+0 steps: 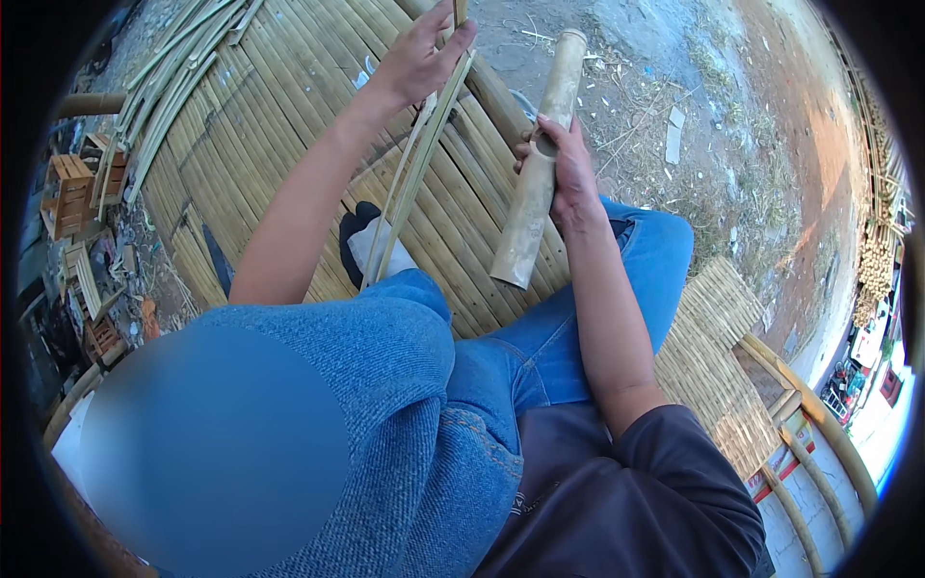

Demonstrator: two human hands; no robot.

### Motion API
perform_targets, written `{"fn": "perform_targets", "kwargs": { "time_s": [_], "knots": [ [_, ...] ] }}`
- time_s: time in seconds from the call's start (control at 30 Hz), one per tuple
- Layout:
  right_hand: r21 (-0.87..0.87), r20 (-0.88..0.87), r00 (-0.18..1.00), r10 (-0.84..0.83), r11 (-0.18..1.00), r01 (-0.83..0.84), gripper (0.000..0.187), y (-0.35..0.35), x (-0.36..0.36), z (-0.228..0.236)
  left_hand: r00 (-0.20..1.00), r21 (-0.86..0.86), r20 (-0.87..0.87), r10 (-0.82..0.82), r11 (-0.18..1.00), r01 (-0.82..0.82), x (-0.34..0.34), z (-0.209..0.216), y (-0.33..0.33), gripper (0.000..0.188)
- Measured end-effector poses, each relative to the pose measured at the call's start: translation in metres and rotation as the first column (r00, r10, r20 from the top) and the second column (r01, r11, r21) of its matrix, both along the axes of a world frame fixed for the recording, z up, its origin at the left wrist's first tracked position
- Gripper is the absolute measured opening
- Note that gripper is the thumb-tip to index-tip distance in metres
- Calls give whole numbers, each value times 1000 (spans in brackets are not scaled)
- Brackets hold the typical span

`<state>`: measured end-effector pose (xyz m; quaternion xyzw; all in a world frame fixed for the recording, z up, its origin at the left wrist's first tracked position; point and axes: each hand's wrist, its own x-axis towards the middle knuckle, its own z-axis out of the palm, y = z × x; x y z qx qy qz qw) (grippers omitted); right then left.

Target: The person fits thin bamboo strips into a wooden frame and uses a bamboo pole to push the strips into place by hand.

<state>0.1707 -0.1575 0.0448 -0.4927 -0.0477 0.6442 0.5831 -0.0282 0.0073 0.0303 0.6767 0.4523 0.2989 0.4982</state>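
My left hand point(424, 60), raised near the top of the view, is closed around the upper end of some long, thin bamboo strips point(416, 183). The strips slant down past my socked foot point(371, 236) to my denim-covered leg. In my right hand point(570, 171) is a thick, pale bamboo tube point(525, 226), gripped around its middle. The tube tilts, its top leaning right and its lower end above the slatted bamboo platform point(289, 116). My right fingers are partly hidden behind the tube.
A bundle of split bamboo strips point(183, 87) lies at the platform's far left, with wooden crates point(72, 193) beyond it. To the right are a woven bamboo mat point(718, 356) and bamboo poles point(829, 414). Shavings litter the ground point(626, 87) at the back.
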Motion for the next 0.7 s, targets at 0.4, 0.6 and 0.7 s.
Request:
{"fn": "perform_targets", "kwargs": {
  "time_s": [0.4,0.6,0.7],
  "knots": [
    [-15,421,860,290,950,-313,61,8,-46,-12,988,-129,67,-141,980,149,-25,-31,-61,73],
    [35,410,890,201,971,-236,47,8,-70,-10,994,-98,15,-112,989,113,-15,-9,-67,60],
    [71,490,847,204,960,-272,40,4,-75,-18,995,-100,46,-85,991,89,-12,-10,-68,61]
  ]
}}
